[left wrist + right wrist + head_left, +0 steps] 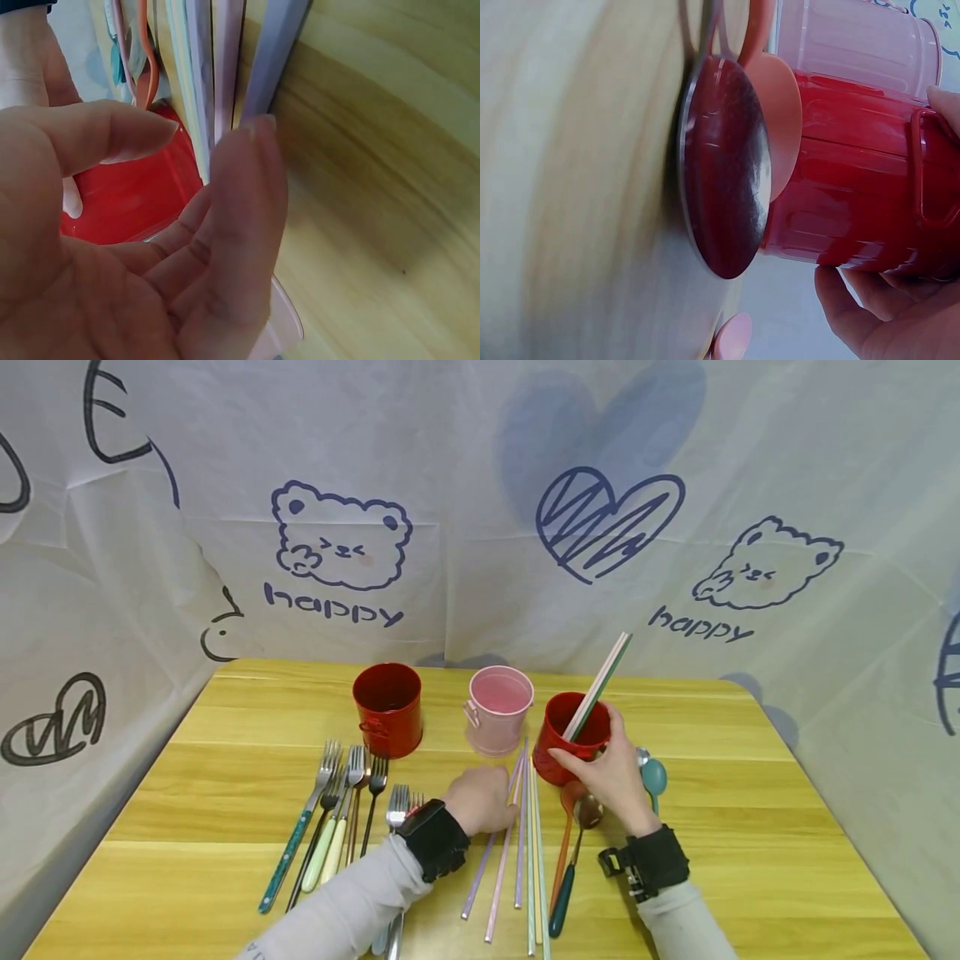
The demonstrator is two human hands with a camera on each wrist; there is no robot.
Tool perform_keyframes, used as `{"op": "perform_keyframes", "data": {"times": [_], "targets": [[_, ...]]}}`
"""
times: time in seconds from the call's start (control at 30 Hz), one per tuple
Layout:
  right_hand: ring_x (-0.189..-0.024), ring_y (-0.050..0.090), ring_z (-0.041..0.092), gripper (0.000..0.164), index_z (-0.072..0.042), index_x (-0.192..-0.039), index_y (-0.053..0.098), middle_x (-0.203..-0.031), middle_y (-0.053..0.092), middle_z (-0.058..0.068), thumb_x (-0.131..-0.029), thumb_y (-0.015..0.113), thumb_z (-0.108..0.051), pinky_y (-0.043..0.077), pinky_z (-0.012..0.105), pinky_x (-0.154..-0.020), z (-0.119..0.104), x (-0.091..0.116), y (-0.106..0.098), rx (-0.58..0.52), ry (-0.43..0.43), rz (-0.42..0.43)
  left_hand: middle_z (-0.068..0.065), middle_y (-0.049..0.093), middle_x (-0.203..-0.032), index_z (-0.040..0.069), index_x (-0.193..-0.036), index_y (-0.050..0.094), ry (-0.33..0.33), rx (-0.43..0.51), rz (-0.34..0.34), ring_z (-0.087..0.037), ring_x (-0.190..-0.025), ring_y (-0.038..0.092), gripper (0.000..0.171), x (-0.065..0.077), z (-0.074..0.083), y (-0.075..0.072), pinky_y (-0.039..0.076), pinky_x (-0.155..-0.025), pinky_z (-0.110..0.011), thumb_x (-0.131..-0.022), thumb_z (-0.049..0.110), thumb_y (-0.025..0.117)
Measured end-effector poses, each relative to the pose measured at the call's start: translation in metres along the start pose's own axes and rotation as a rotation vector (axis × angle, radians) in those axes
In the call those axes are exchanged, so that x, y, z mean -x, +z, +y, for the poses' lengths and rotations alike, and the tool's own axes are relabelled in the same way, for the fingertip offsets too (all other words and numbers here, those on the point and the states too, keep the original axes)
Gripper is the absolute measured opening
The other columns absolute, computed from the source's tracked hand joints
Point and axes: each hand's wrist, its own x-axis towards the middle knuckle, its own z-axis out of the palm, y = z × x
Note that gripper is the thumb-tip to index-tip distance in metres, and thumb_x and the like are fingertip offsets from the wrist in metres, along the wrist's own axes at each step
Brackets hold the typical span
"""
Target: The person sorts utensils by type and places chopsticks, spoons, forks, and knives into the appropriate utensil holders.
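Observation:
My left hand point(480, 800) hovers over a spread of pastel chopsticks point(532, 893) on the table. In the left wrist view, its thumb and index finger stand apart with nothing gripped, fingertips close by the purple chopstick point(274, 56). My right hand point(617, 772) holds a red bucket point(551, 756) at its right side, thumb at the front near the rim, fingers round the side. A few chopsticks point(597, 687), pale pink and green, lean out of this bucket. Beside its base lie an orange spoon point(562, 843) and a metal spoon point(727, 165) with a dark green handle.
Another red bucket point(393, 731) and a pink bucket point(498, 731) stand toward the back of the table point(765, 827). Several forks point(288, 860) lie at the left, some partly under the left forearm. A teal spoon point(654, 777) lies right of the right hand. A printed cloth hangs behind.

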Motion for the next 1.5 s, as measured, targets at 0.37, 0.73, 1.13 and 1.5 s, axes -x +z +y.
{"op": "perform_keyframes", "data": {"times": [0.37,0.73,1.13,1.5], "targets": [[-0.112,0.051,0.03,0.093,-0.009,-0.143,0.026,-0.129,0.051,0.013,-0.073,0.08,-0.038,0.048,0.051,-0.089,0.001,0.0,0.0,0.005,0.015,-0.003,-0.003,0.053,-0.061,0.01,-0.069,0.053,-0.024,-0.054,-0.017,-0.018,-0.052,0.052,0.019,-0.001,-0.001,0.008,0.042,-0.045,-0.03,-0.075,0.017,0.069],[-0.113,0.051,0.031,0.093,-0.009,-0.143,0.026,-0.13,0.051,0.013,-0.073,0.08,-0.038,0.048,0.052,-0.089,-0.001,0.0,0.0,-0.007,0.021,-0.006,-0.004,0.054,-0.065,0.01,-0.067,0.055,-0.053,-0.142,0.016,-0.02,-0.057,0.052,0.018,-0.005,0.0,0.012,0.042,-0.046,-0.032,-0.072,0.015,0.071],[-0.112,0.05,0.038,0.089,-0.004,-0.142,0.026,-0.13,0.05,0.02,-0.074,0.08,-0.024,0.048,0.055,-0.087,-0.013,0.001,-0.003,-0.04,0.012,-0.012,-0.005,0.059,-0.069,0.01,-0.067,0.06,-0.122,-0.249,0.065,-0.022,-0.065,0.058,0.017,-0.008,0.003,0.012,0.048,-0.054,-0.038,-0.071,0.021,0.072],[-0.11,0.05,0.038,0.089,-0.002,-0.143,0.025,-0.13,0.05,0.021,-0.076,0.079,-0.025,0.047,0.056,-0.086,-0.011,0.001,-0.003,-0.021,-0.025,-0.019,-0.004,0.058,-0.068,0.012,-0.063,0.057,-0.16,-0.234,0.062,-0.022,-0.065,0.057,0.022,-0.01,0.002,0.01,0.047,-0.054,-0.037,-0.072,0.026,0.072]]}}
